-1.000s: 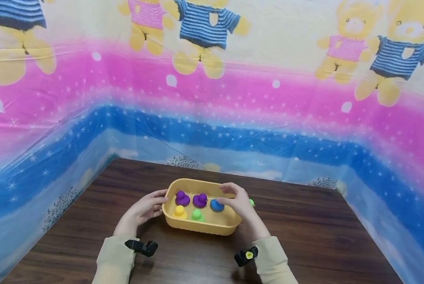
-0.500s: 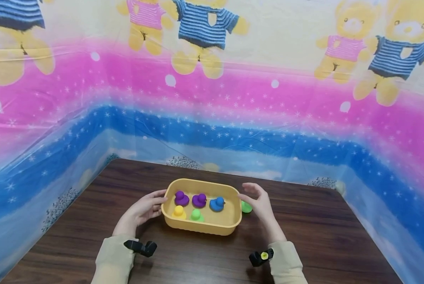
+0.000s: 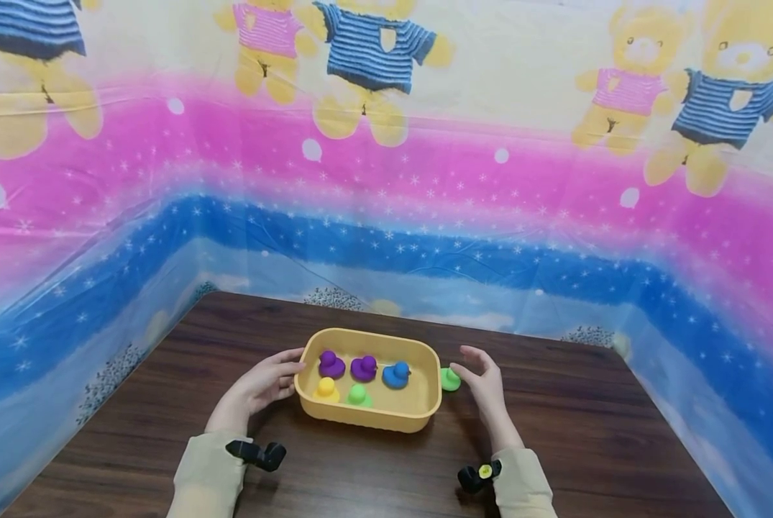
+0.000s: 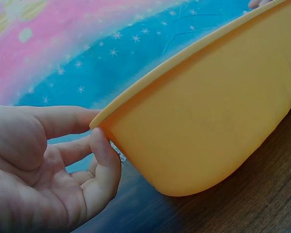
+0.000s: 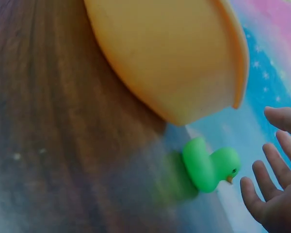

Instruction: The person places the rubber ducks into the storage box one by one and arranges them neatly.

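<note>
My left hand (image 3: 266, 379) holds the left rim of a yellow plastic tub (image 3: 369, 417), its thumb and a bent finger meeting the rim in the left wrist view. Inside the tub sit two purple toy ducks (image 3: 363, 368), a blue duck (image 3: 396, 375), a yellow duck (image 3: 326, 389) and a green duck (image 3: 359, 395). Another green duck (image 3: 450, 379) stands on the table against the tub's right side. Just right of that duck is my right hand (image 3: 486, 385), fingers spread and holding nothing; the right wrist view shows a small gap between its fingers and the duck (image 5: 211, 166).
The dark wood-grain table (image 3: 587, 417) extends around the tub. A patterned cloth (image 3: 386, 237) with bears and snowflakes hangs behind and at both sides. Black wrist cameras (image 3: 257, 453) are strapped at both cuffs.
My right hand has moved from over the blue duck inside the tub, out across the right rim, to beside the green duck on the table. The left hand stays at the rim.
</note>
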A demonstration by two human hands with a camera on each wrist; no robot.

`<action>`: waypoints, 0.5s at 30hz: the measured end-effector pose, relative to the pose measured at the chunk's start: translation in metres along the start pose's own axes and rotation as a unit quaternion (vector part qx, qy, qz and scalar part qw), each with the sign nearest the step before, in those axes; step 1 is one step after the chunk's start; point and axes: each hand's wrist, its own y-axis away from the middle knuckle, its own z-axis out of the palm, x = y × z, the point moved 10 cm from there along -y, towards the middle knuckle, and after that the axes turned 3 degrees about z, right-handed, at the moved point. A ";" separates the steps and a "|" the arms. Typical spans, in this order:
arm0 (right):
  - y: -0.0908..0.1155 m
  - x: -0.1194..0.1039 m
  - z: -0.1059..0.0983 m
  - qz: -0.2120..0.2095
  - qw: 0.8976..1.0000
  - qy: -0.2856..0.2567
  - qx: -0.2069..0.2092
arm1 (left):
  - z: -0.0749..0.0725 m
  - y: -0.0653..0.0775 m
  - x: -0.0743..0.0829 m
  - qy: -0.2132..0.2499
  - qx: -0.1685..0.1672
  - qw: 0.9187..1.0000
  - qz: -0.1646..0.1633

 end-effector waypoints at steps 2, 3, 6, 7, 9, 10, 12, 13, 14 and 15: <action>0.000 0.009 0.001 0.015 1.000 -0.001 0.000 | 0.000 0.000 0.000 -0.001 0.000 1.000 0.001; -0.001 0.013 0.001 0.021 1.000 0.001 0.000 | 0.000 0.000 0.000 -0.002 0.001 1.000 0.001; -0.001 0.022 0.003 0.032 0.999 0.010 -0.004 | 0.000 0.000 0.000 -0.004 0.005 1.000 0.001; -0.001 0.025 0.004 0.036 0.999 0.009 -0.006 | 0.000 0.000 0.000 -0.005 0.005 1.000 0.001; -0.001 0.029 0.005 0.042 0.999 0.010 -0.011 | 0.000 0.000 0.000 -0.006 0.007 1.000 0.001; -0.001 0.031 0.005 0.043 0.999 0.011 -0.013 | -0.001 0.000 0.000 -0.006 0.008 1.000 0.001; -0.001 0.034 0.006 0.049 0.999 0.008 -0.015 | -0.001 0.000 0.000 -0.007 0.008 1.000 0.001; -0.001 0.036 0.006 0.051 0.999 0.007 -0.016 | -0.001 0.001 0.000 -0.008 0.007 1.000 0.001; -0.001 0.037 0.007 0.054 0.998 0.008 -0.015 | -0.001 0.001 0.000 -0.008 0.007 1.000 0.001; -0.001 0.038 0.007 0.056 0.998 0.008 -0.015 | -0.001 0.001 0.000 -0.009 0.006 1.000 0.001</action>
